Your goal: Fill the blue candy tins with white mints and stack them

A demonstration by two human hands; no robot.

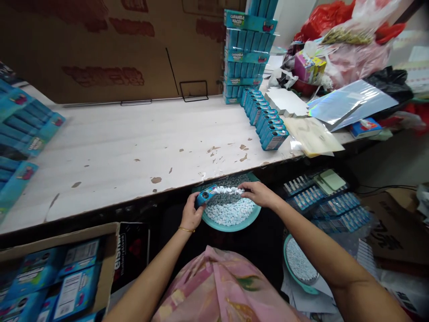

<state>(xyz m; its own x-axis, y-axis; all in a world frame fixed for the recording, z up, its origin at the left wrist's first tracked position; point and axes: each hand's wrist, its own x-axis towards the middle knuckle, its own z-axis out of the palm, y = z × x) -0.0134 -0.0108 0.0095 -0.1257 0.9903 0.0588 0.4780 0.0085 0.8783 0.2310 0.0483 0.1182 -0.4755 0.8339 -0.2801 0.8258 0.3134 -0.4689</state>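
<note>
My left hand [193, 212] is closed around a small blue candy box [206, 195], tilted over the left rim of a turquoise basin [228, 228]. Many small white and pale blue candies [231, 212] fill the basin. A narrow row of white candies [228, 190] runs from the box's end to my right hand [258, 193]. The fingers of that hand pinch the far end of the row. Whatever carries the candies, perhaps a slim scoop, is hidden beneath them.
Blue boxes [266, 123] stand in a line on the white table [134, 147], beside stacked display packs [246, 58]. A carton [114, 250] of blue packs sits low left. At right are a second candy basin [301, 264], filled trays [328, 201] and plastic sheets [351, 103].
</note>
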